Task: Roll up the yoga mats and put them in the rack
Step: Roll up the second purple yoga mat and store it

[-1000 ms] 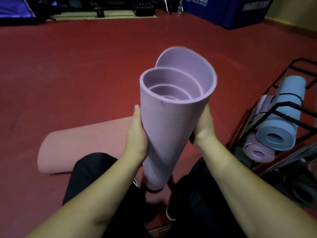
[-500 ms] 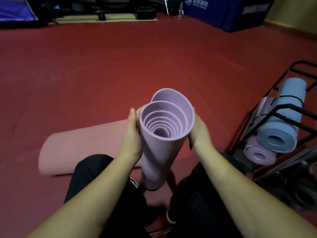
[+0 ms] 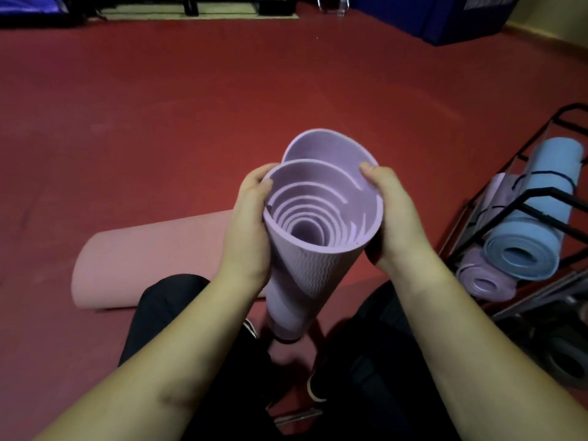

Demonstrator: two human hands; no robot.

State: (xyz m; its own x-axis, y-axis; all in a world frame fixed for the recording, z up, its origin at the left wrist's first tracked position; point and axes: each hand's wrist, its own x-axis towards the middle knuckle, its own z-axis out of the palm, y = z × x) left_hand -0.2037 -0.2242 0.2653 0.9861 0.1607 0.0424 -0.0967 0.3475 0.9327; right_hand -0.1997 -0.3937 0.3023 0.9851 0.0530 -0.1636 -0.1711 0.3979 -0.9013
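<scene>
A rolled purple yoga mat [image 3: 313,272] stands upright on the red floor between my legs, its spiral end facing me and its outer flap loose at the top. My left hand [image 3: 246,230] grips its left side near the top rim. My right hand [image 3: 393,224] grips the right side, thumb hooked over the rim. A pink mat [image 3: 149,262] lies partly rolled on the floor behind my left arm. The black metal rack [image 3: 521,205] stands at the right, holding a rolled blue mat [image 3: 534,218] and a rolled purple mat [image 3: 485,283].
Red floor [image 3: 191,106] stretches ahead. Blue padded blocks [image 3: 439,14] stand at the far right wall, dark gym gear along the far edge. A dark roll [image 3: 569,364] lies low beside the rack. My black-trousered knees and shoes frame the mat's base.
The mat has dropped lower and its inner coils have settled down. Both hands have slid up from its middle to its top rim, and the right thumb now hooks over the edge.
</scene>
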